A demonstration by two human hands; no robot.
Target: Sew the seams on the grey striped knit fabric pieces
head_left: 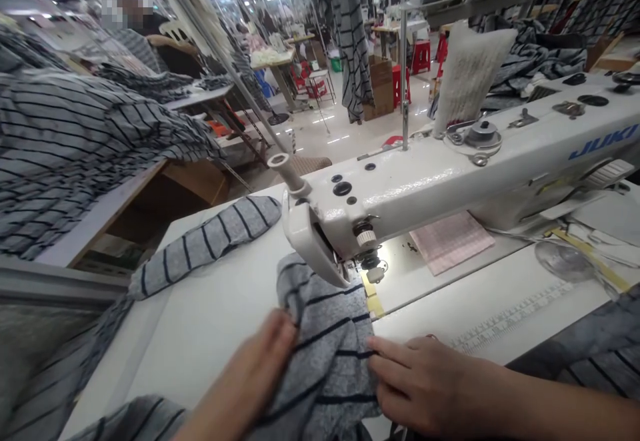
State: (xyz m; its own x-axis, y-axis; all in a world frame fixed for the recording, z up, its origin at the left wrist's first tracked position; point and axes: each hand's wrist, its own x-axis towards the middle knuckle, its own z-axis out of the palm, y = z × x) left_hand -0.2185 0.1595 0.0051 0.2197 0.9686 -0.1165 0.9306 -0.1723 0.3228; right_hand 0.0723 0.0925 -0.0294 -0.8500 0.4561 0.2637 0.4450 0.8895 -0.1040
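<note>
A grey fabric piece with dark stripes (330, 354) runs from my lap side up to the needle area of a white sewing machine (400, 188). At its left side my left hand (273, 348), a little blurred, is closed on a fold of the cloth. My right hand (420, 381) pinches the right edge of the same fabric, fingertips at the border and thumb side hidden. The far end of the cloth passes under the machine head, where the presser foot is mostly hidden. A small yellow piece (373, 298) lies right beside the fabric edge.
Another striped strip (205, 244) lies on the left of the white table (215, 334). A pink cloth (453, 241) is under the machine arm, with a ruler scale (490, 331) along the right. Striped garments (90, 121) heap at left; a person (130, 28) sits beyond.
</note>
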